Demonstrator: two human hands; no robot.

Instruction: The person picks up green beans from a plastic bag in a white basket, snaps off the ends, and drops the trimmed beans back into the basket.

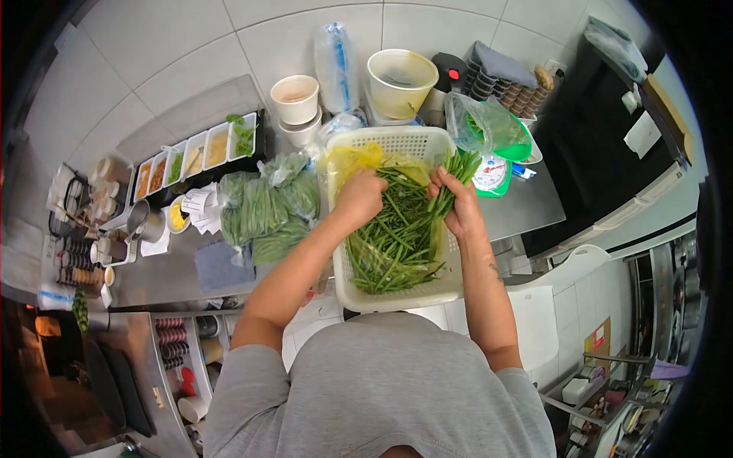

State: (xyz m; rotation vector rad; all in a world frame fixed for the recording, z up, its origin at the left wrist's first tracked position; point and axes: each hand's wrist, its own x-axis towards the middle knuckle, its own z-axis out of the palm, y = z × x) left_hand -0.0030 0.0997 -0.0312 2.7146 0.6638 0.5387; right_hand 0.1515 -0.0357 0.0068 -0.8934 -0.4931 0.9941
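A white perforated basket (450,284) stands in front of me, lined with a yellowish clear plastic bag (366,156). Cut green vegetable stems (393,237) fill it. At the basket's right side my right hand (458,200) is wrapped round a bunch of green stems (460,164). My left hand (363,197) is closed over the upper left of the pile, fingers curled down; what it holds, if anything, is hidden. Left of the basket lie plastic bags of green vegetables (267,202).
A green scale (490,175) with a bag on top stands right of the basket. Behind are tubs (401,76) and a plastic roll (336,69). Ingredient trays (195,156) and a blue-grey cloth (223,265) are left. A black fridge (595,137) stands right.
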